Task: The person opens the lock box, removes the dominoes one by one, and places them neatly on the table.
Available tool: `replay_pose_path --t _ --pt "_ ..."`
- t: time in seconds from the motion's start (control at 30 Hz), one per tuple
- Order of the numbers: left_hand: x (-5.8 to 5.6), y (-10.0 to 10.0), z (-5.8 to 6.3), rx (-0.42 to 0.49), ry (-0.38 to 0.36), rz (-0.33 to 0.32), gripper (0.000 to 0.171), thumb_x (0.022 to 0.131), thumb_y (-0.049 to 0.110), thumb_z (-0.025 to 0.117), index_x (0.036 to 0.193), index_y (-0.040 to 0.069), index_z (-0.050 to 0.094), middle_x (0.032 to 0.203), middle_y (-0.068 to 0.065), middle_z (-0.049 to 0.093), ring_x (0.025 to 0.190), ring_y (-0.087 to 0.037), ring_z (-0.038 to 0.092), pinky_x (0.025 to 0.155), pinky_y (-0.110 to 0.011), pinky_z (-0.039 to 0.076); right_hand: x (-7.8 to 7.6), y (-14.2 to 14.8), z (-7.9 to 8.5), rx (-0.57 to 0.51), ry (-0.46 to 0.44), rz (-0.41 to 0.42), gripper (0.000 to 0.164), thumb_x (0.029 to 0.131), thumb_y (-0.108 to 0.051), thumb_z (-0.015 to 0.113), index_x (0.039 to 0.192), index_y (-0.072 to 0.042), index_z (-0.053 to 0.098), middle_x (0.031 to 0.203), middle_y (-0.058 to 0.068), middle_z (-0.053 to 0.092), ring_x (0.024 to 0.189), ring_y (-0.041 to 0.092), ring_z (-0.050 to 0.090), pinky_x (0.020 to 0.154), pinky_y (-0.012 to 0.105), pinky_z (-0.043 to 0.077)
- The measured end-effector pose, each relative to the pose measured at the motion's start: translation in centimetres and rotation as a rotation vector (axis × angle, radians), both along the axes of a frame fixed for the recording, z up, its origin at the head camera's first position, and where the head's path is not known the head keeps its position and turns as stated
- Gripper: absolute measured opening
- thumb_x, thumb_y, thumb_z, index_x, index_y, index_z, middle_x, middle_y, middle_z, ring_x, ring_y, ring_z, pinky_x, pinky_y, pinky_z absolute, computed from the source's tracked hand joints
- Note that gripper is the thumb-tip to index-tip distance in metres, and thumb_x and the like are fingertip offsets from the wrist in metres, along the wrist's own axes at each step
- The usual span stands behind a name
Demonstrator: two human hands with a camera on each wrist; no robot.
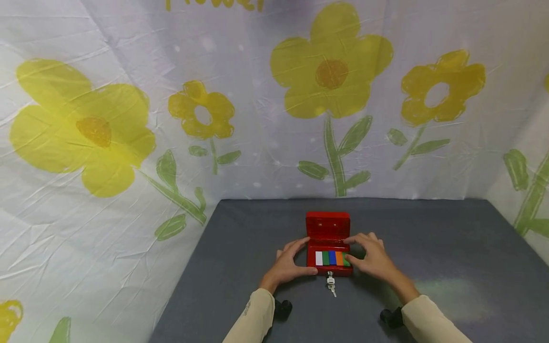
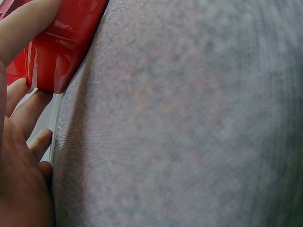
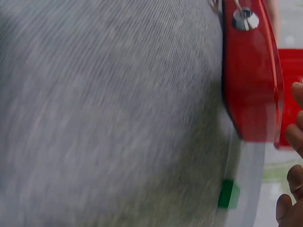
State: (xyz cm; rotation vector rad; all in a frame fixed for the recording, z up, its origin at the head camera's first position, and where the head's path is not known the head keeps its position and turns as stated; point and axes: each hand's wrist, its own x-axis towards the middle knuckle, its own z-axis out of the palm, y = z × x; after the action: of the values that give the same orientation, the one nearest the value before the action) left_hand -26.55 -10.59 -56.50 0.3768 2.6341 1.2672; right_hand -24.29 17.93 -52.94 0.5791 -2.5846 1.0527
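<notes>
A red cash box stands with its lid raised at the back. Inside lies a row of colored blocks: white, green, blue, orange and another green block at the right end. My left hand holds the box's left side, thumb at the front corner and fingers toward the hinge. Over the right side is my right hand, its thumb at the right-end green block and its index fingertip near the back rim. The left wrist view shows the box's red side above the fingers.
Keys hang from the lock at the box's front. A small green piece lies beyond the box in the right wrist view. The dark grey table meets a flower-printed cloth at its back edge.
</notes>
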Motion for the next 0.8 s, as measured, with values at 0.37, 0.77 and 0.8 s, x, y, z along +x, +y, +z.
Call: replay_pose_path --t 0.37,0.77,0.8 --pt "-0.1 -0.1 -0.1 -0.004 0.006 -0.009 0.091 0.071 0.063 0.084 0.150 0.055 0.038 0.161 0.003 0.038 0.134 -0.026 0.033 0.103 -0.057 0.042 -0.4 -2.9 -0.4 0.059 0.000 0.067 0.038 0.078 -0.014 0.088 0.113 -0.013 0.074 0.114 0.002 0.075 0.082 0.017 0.041 0.074 0.032 0.022" --pt "0.2 -0.1 0.3 0.023 0.025 -0.028 0.090 0.074 0.057 0.085 0.152 0.049 0.040 0.160 0.003 0.041 0.135 -0.028 0.033 0.104 -0.058 0.040 -0.7 -5.3 -0.2 0.172 -0.029 0.055 0.038 0.077 -0.019 0.089 0.112 -0.013 0.076 0.112 0.002 0.077 0.083 0.010 0.042 0.072 0.033 0.021" --pt "0.2 -0.1 0.3 0.021 0.029 -0.029 0.090 0.075 0.056 0.085 0.152 0.048 0.040 0.159 0.003 0.041 0.136 -0.028 0.033 0.104 -0.058 0.039 -0.8 -5.5 -0.1 0.182 -0.034 0.059 0.038 0.077 -0.019 0.088 0.112 -0.013 0.076 0.113 0.002 0.077 0.083 0.010 0.042 0.073 0.033 0.021"
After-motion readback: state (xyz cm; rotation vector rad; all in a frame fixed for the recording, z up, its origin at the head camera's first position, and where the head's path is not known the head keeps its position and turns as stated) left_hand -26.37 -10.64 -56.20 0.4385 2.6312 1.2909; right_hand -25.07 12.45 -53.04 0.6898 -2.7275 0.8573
